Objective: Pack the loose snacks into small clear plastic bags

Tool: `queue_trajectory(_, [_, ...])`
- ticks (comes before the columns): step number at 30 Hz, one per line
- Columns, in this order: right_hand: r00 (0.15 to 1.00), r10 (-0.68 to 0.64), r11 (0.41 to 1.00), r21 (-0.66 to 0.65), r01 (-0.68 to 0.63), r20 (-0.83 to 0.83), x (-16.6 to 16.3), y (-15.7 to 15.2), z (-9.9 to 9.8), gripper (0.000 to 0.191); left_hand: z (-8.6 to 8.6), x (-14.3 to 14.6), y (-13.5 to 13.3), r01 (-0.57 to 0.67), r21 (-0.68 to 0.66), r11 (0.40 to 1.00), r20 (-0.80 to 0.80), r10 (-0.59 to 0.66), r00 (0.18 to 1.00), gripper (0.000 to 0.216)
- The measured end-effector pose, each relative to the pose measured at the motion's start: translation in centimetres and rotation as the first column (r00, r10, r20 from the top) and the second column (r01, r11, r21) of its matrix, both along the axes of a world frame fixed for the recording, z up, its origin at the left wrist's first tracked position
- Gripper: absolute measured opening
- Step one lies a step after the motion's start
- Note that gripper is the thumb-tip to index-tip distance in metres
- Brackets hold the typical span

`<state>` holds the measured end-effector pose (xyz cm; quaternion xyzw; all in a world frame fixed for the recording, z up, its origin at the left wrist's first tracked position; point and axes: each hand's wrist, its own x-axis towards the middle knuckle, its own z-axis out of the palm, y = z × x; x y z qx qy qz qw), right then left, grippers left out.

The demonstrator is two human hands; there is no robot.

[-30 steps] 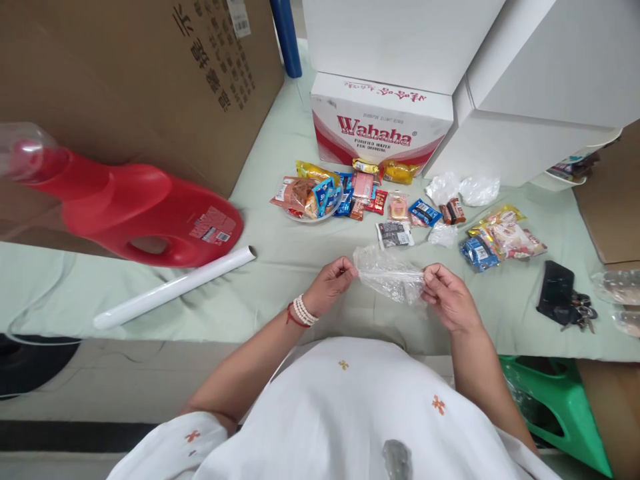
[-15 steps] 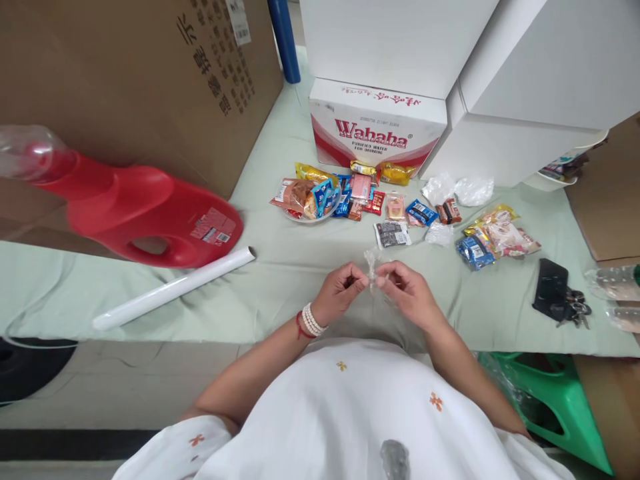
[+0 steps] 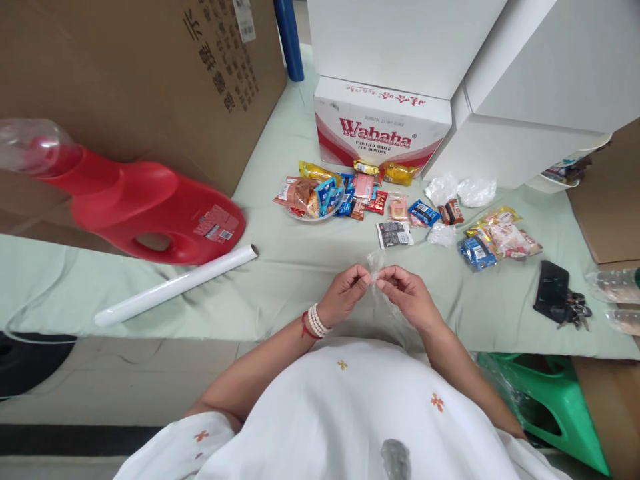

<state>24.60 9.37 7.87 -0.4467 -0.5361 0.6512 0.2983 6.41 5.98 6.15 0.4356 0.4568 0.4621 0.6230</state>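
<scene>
A clear plastic bag (image 3: pixel 376 261) is pinched between the fingertips of both hands, over the front of the table. My left hand (image 3: pixel 345 292), with beads on its wrist, grips it from the left. My right hand (image 3: pixel 409 295) grips it from the right, close to the left fingertips. Part of the film hangs down below the fingers. Just beyond the hands lies a grey-black snack packet (image 3: pixel 395 235). Farther back are a bowl of packaged snacks (image 3: pixel 320 215), a blue packet (image 3: pixel 423 213) and crumpled clear bags (image 3: pixel 477 192).
A Wahaba-style carton marked Wahaha (image 3: pixel 380 127) stands at the back. Left are a red detergent bottle (image 3: pixel 165 207) and a white roll (image 3: pixel 175 287). Right are a bagged bundle of snacks (image 3: pixel 505 240), a black case (image 3: pixel 550 290) with keys, and clear bottles (image 3: pixel 617 283).
Both hands still pinch the clear bag at nearly the same place. More of its film now hangs below the right fingers. The whole view has shifted slightly.
</scene>
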Motion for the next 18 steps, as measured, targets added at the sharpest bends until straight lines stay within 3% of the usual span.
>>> queue_trajectory(4, [0.996,-0.003,0.988,0.151,-0.01,0.084,-0.3,-0.3,0.0,0.026,-0.3,-0.1,-0.1,-0.016,0.03,0.999,-0.031,0.017,0.999,0.05])
queue_trajectory(10, [0.984,0.047,0.967,0.237,-0.088,0.173,0.1,-0.3,0.4,0.025,-0.2,0.0,-0.3,-0.023,0.035,0.999,-0.054,0.025,0.998,0.049])
queue_trajectory(13, [0.984,0.041,0.969,0.232,-0.08,0.171,0.5,-0.3,0.5,0.025,-0.4,0.0,-0.4,-0.021,0.029,0.999,-0.051,0.023,0.998,0.05])
queue_trajectory(18, [0.994,-0.07,0.992,0.111,0.06,0.088,1.4,-0.2,0.4,0.031,-0.9,-0.4,-0.4,-0.086,-0.015,0.996,-0.04,0.085,0.996,0.048])
